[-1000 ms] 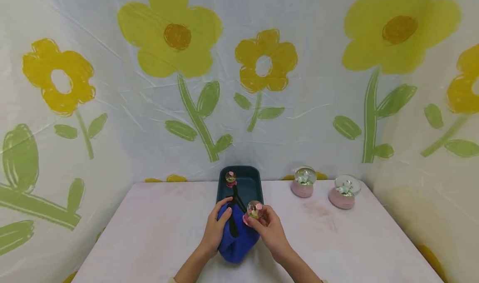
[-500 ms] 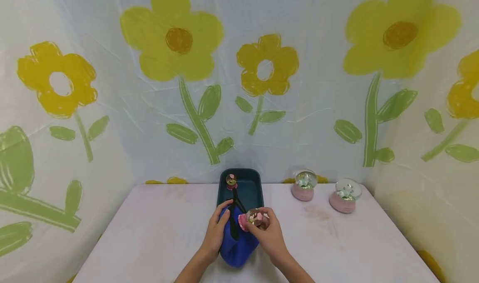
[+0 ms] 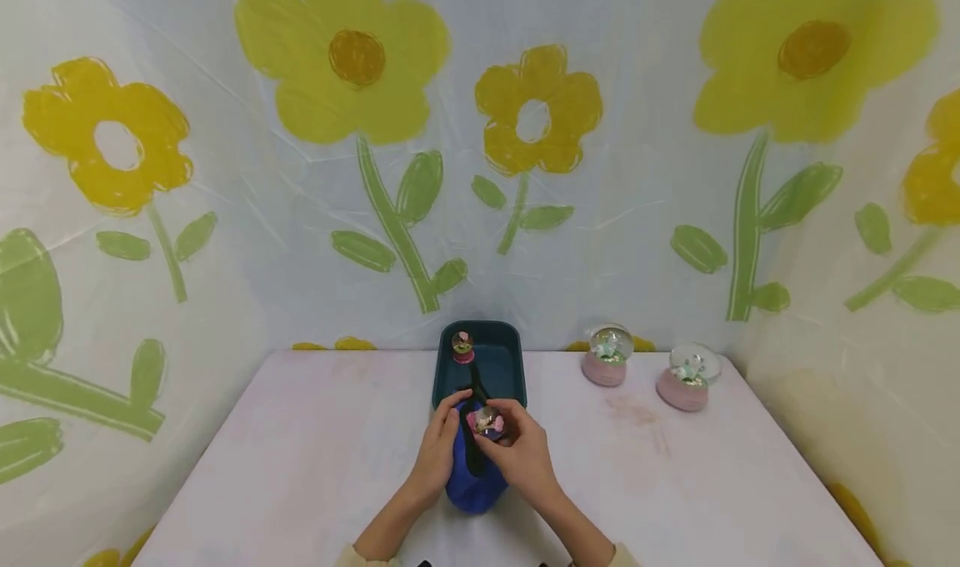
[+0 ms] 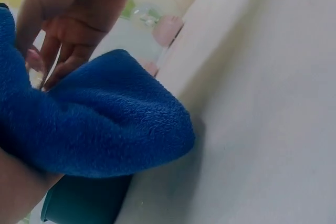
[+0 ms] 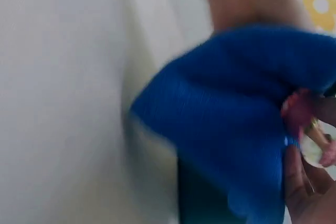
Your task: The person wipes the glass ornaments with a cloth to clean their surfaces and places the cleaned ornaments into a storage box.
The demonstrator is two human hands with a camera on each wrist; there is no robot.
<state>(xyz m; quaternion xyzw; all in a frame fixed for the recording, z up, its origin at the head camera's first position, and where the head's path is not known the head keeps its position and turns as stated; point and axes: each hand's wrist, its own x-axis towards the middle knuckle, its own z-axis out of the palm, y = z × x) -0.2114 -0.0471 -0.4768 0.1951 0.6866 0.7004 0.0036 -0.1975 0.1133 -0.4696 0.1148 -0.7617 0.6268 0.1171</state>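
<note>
A blue plush cloth pouch [image 3: 476, 494] with a black strap [image 3: 472, 454] is between my hands, in front of the dark teal tray [image 3: 501, 375]. Its left side is gripped by my left hand [image 3: 433, 457], fingers partly behind the cloth. My right hand [image 3: 527, 452] pinches a small snow globe [image 3: 487, 422] with a pink base, held over the pouch's upper part. In the right wrist view the globe's pink base [image 5: 295, 109] sits against the blue fabric [image 5: 226, 114]. The left wrist view shows the pouch's rounded lower end [image 4: 157, 129] raised over the table.
Another small snow globe [image 3: 462, 348] stands in the tray's back left corner. Two larger snow globes with pink bases [image 3: 604, 370] [image 3: 681, 393] stand at the table's back right. A flower-printed curtain [image 3: 630, 242] hangs behind the table [image 3: 322, 434].
My right hand has brought the small snow globe leftward, closer to my left hand and over the pouch, turning it on the way. The left hand keeps its grip on the pouch.
</note>
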